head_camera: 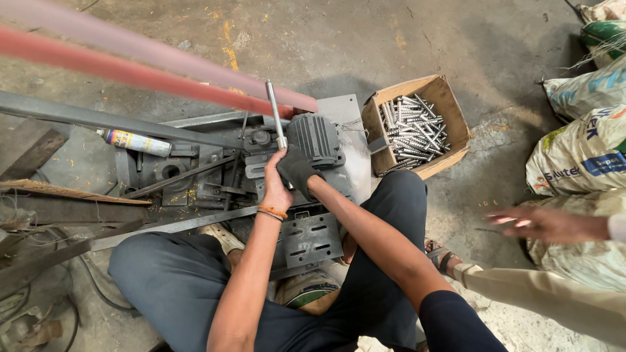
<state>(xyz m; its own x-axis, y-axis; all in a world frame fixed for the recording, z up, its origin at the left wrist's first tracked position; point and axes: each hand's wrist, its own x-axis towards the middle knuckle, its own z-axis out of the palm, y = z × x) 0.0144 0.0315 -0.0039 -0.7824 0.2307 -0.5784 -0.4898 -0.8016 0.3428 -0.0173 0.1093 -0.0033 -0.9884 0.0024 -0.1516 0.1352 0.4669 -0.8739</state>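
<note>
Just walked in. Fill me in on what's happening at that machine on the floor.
A person sits on the floor with a grey metal machine between their legs. Their left hand grips a silver lever rising from it, and their right hand, in a dark glove, rests against the machine's body. A cardboard box of silver metal rods sits just beyond it. Another person's hand reaches in from the right, blurred.

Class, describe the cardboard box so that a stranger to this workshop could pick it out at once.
Start at the grey metal machine on the concrete floor, where the person's left hand and gloved right hand meet. Just to its right sits an open brown cardboard box. Unlike the printed sacks farther right, it is filled with shiny metal bolts.
</note>
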